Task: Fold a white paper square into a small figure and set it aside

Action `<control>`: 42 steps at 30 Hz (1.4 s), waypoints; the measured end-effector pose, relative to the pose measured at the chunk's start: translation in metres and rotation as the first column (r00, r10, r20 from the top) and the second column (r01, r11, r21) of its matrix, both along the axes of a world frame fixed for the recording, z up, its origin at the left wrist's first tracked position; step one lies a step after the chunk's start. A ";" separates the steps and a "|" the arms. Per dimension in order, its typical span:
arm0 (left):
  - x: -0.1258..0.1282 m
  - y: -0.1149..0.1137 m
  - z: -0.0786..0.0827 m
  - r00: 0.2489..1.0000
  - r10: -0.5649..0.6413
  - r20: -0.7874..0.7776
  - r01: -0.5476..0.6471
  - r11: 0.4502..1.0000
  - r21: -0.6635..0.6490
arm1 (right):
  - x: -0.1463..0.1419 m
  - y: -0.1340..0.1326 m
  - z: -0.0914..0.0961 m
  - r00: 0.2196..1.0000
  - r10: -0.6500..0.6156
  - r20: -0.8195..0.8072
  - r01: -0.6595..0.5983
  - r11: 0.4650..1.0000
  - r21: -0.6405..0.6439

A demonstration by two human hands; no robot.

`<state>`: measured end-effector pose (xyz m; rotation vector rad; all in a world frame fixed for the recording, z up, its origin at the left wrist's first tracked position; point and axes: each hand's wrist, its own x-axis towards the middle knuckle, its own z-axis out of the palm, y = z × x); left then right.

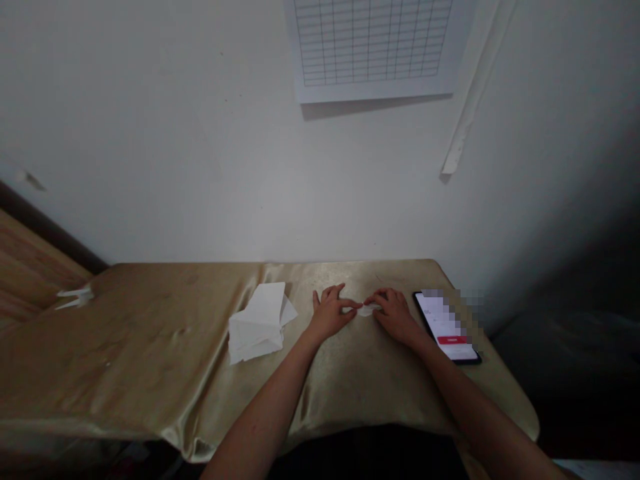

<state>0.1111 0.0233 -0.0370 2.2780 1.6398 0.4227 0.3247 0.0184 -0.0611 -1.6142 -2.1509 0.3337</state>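
A small piece of white paper (367,311) lies on the cloth-covered table between my two hands. My left hand (332,312) pinches its left end between thumb and forefinger, the other fingers spread upward. From the other side, my right hand (393,313) grips the right part with thumb and fingertips, its fingers curled. Both sets of fingertips are close together near the top of the paper. To the left of my left hand is a loose stack of white paper sheets (260,323), overlapping at different angles.
A phone (447,327) with a lit screen lies right of my right hand. A folded white paper piece (75,297) sits at the table's far left. The gold tablecloth (145,347) has folds near the front edge. Behind stands a wall with a printed grid sheet (375,53).
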 end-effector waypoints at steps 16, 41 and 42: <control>0.017 -0.003 -0.001 0.997 0.072 0.040 -0.074 0.996 0.056 | -0.012 -0.005 0.000 0.998 -0.066 0.019 0.064 0.994 0.092; 0.003 0.004 0.001 0.999 0.026 0.032 -0.025 1.000 -0.016 | 0.008 0.004 0.002 0.998 0.041 -0.049 -0.043 0.998 -0.052; 0.003 0.004 0.000 0.999 0.022 0.033 -0.022 1.000 -0.012 | 0.008 0.004 0.002 0.998 0.042 -0.046 -0.044 0.998 -0.055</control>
